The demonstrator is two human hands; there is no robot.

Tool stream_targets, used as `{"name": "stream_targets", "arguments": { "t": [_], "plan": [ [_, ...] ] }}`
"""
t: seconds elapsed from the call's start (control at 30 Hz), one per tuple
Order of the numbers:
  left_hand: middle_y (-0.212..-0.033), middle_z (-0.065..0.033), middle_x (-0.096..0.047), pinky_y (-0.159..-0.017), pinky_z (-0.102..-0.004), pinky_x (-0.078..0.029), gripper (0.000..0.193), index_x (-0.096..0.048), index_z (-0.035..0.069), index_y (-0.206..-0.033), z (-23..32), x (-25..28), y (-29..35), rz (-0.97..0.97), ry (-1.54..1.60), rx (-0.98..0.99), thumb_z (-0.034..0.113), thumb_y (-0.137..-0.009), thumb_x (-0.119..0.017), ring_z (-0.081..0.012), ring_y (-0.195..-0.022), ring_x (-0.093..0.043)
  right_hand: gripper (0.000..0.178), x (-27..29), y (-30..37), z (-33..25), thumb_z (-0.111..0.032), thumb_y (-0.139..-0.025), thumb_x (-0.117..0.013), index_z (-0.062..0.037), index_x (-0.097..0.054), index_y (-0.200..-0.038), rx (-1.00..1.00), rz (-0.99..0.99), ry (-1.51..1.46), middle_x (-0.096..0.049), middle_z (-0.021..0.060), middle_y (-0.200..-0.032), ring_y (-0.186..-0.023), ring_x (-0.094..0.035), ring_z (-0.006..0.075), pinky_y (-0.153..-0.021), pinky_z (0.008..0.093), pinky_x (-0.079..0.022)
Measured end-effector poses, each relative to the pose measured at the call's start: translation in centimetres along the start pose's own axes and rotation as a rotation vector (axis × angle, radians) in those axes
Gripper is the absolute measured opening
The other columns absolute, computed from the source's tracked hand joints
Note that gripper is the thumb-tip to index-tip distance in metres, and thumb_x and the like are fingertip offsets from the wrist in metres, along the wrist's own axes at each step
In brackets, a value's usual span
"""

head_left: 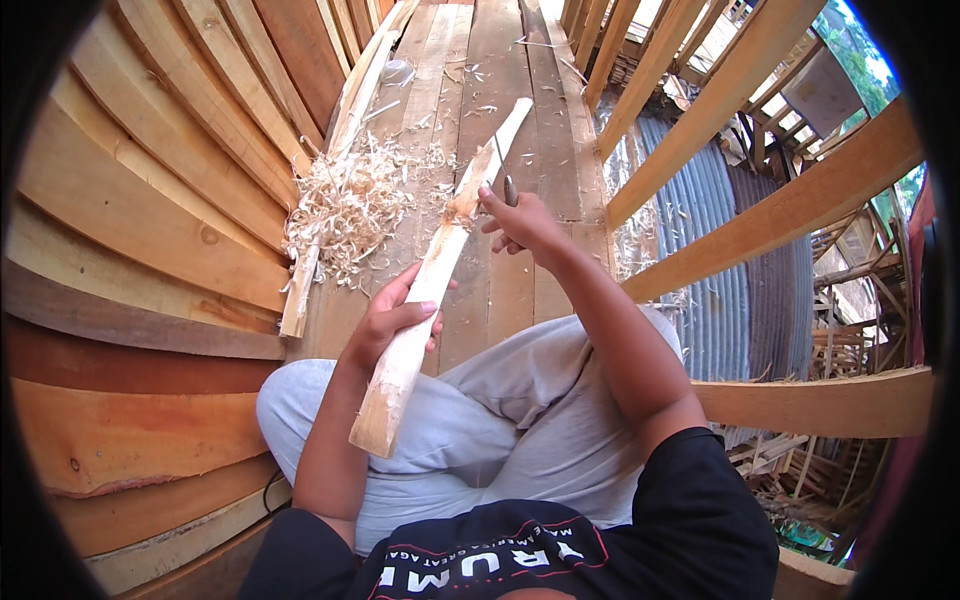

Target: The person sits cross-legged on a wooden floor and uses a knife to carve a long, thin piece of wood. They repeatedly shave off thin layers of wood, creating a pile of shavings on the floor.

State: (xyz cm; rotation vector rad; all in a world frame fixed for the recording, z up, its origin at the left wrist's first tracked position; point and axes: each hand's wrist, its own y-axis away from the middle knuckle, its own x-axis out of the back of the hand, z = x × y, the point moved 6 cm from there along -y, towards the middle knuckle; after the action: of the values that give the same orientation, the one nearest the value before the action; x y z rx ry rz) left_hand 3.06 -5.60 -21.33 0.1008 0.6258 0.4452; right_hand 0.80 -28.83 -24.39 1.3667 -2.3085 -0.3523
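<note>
A long pale stick (430, 290) is held over the lap of a person who is seated on a plank floor (500, 90). The stick's long axis runs from about 7 o'clock, near the knees, up to about 1 o'clock, where its far tip rests out on the floor. The left hand (392, 318) is wrapped around the stick a little below its middle, with the fingers curled shut on it and the thumb across the top. The right hand (520, 222) is closed around the dark handle of a knife (503, 170), and the thin blade points up toward 12 o'clock. The blade is set against the right edge of the stick, at a rough spot where small curls are seen on the wood. So the stick lies at about 9 o'clock from the right hand, just beside it and touching the blade. The left hand is nearer to the person, and the right hand is farther up the stick, at about 1 o'clock from the left. A pile of shavings (345, 205) is spread on the floor at about 10 o'clock from the left hand. 1 thin slat (300, 295) is laid beside the pile. Slanted wooden beams (780, 215) are seen at 3 o'clock.
</note>
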Motion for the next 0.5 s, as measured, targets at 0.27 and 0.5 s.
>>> {"name": "stream_targets", "arguments": {
  "t": [0.27,0.5],
  "plan": [
    [-0.108,-0.0112,-0.055,-0.05,-0.0221,-0.047,0.057,-0.035,-0.001,-0.143,-0.9,1.7,-0.1,0.016,0.376,0.128,0.024,-0.094,-0.049,-0.0138,-0.068,-0.052,0.038,-1.0,-1.4,-0.7,-0.036,-0.094,-0.064,0.0002,-0.054,-0.089,0.172,0.095,0.013,-0.062,0.0084,-0.075,-0.065,-0.062,0.0171,-0.058,0.0329,-0.047],
    [-0.088,-0.0061,-0.046,-0.043,-0.0211,-0.041,0.054,-0.037,-0.007,-0.136,-1.6,2.4,-0.5,-0.061,0.653,0.22,0.028,-0.097,-0.044,-0.0122,-0.063,-0.045,0.022,-1.0,2.3,-2.0,-0.022,-0.096,-0.062,-0.002,-0.056,-0.091,0.585,-0.042,0.372,-0.06,0.0033,-0.073,-0.062,-0.052,0.0095,-0.057,0.0277,-0.043]
  ]
}}
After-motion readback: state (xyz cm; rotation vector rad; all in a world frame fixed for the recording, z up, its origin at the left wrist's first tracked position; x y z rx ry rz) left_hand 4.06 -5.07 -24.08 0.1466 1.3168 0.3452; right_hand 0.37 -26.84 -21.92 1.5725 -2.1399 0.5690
